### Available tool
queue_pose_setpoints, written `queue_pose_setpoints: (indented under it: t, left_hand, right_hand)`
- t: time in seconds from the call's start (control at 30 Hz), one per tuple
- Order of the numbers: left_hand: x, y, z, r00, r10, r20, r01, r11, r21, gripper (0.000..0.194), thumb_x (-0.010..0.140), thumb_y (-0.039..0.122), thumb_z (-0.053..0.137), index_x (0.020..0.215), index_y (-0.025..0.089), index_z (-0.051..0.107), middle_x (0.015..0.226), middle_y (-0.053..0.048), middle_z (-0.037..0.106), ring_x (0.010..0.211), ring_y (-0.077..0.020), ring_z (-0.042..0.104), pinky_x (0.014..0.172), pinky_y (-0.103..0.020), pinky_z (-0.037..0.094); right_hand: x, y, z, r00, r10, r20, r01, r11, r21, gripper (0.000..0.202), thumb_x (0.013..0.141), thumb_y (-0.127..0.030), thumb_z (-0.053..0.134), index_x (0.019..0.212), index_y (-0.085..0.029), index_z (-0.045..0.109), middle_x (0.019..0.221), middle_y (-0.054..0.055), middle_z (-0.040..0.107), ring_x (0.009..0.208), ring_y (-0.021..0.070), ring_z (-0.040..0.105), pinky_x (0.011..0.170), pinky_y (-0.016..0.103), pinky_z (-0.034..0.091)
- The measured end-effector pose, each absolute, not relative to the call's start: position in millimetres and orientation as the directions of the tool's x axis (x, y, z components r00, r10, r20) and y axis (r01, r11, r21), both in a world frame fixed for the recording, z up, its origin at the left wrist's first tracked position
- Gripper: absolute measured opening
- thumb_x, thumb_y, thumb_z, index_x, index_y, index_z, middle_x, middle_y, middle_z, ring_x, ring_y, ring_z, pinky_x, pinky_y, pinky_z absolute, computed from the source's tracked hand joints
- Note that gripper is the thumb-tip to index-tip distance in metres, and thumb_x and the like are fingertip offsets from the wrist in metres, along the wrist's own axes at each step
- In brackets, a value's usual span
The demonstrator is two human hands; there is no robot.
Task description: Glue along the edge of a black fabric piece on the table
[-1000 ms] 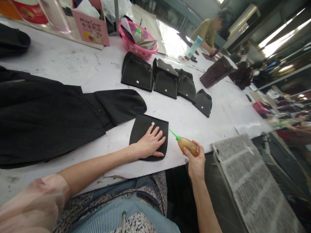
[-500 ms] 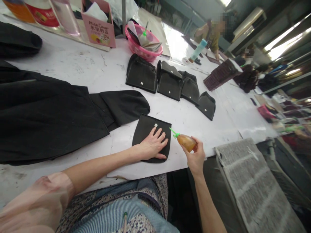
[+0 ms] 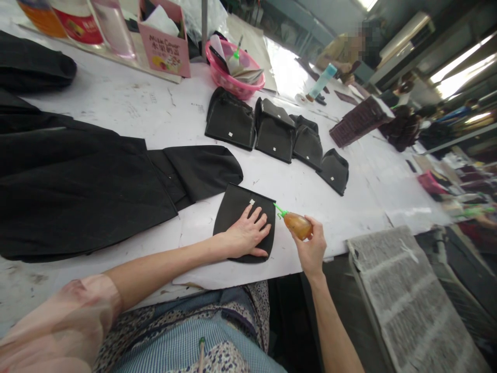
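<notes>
My left hand [image 3: 248, 234] lies flat with fingers spread on a black fabric or leather-like panel [image 3: 225, 217], which has a small white sticker [image 3: 252, 202] near its straight upper edge. In my right hand [image 3: 313, 251] is a squeeze bottle [image 3: 298, 226] of amber liquid with a thin green nozzle. The nozzle tip [image 3: 275, 205] points left at the panel's upper right corner; whether it touches cannot be made out. Left of the panel, a stack of black pieces [image 3: 85, 191] reaches close to its upper edge.
Several black shaped pieces [image 3: 274, 132] with white stickers stand in a row farther back. Behind them is a pink basket [image 3: 236, 85], beside a pink carton [image 3: 165, 52] and bottles [image 3: 114, 26]. A dark brown stack [image 3: 359, 122] sits right, and a person [image 3: 337, 54] works beyond.
The whole view has shifted slightly. The bottle's nozzle stays near the panel's upper right corner, and my left hand keeps its place on the panel.
</notes>
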State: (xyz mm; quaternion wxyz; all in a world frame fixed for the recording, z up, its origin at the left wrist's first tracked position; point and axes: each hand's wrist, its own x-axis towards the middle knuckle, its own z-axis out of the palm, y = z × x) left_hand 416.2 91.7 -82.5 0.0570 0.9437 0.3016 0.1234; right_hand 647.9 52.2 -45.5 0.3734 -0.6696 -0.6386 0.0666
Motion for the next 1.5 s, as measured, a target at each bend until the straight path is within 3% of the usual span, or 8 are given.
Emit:
queue_pose_setpoints:
  t: [0.57,1.5]
  left_hand:
    - [416.5,91.2,-81.1,0.794,0.572,0.206,0.546,-0.820,0.174,0.081,0.088,0.075,0.054,0.138,0.011,0.060,0.141,-0.024,0.057,0.137,-0.0496,0.047,0.112,-0.069,0.033]
    - [415.1,92.1,-79.7,0.796,0.571,0.198,0.545,-0.820,0.173,0.080,0.089,0.074,0.055,0.138,0.010,0.059,0.141,-0.024,0.056,0.137,-0.0489,0.046,0.112,-0.068,0.030]
  right_hand:
    - [643.3,59.4,-43.6,0.250,0.902,0.353,0.777,0.031,-0.629,0.055,0.080,-0.052,0.078,0.122,-0.020,0.062,0.117,0.009,0.067,0.104,0.0273,0.065,0.093,0.043,0.054]
    - [639.7,25.5,-26.3,0.232,0.922,0.309,0.820,-0.014,-0.573,0.056,0.080,-0.053,0.079,0.122,-0.020,0.063,0.116,0.009,0.068,0.100,0.0262,0.066,0.089,0.043,0.056]
